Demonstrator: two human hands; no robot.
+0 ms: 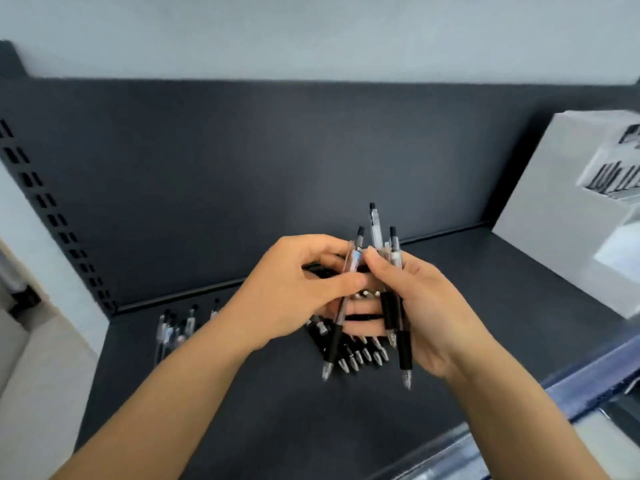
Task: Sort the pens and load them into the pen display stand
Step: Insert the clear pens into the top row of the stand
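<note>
Left hand pinches, right hand grips pens above dark shelf, fingers curled round barrels, hiding part of bundle. Loose pens lie on shelf behind left wrist; white display stand at right.

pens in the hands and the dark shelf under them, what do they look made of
Pens: clear glossy plastic barrels, it seems; the insides show through and light glints off them. The black grip near each tip looks matt, likely rubber. Shelf: dark grey, smooth and matt, probably painted metal, given the slotted upright at its left; not certain.
</note>
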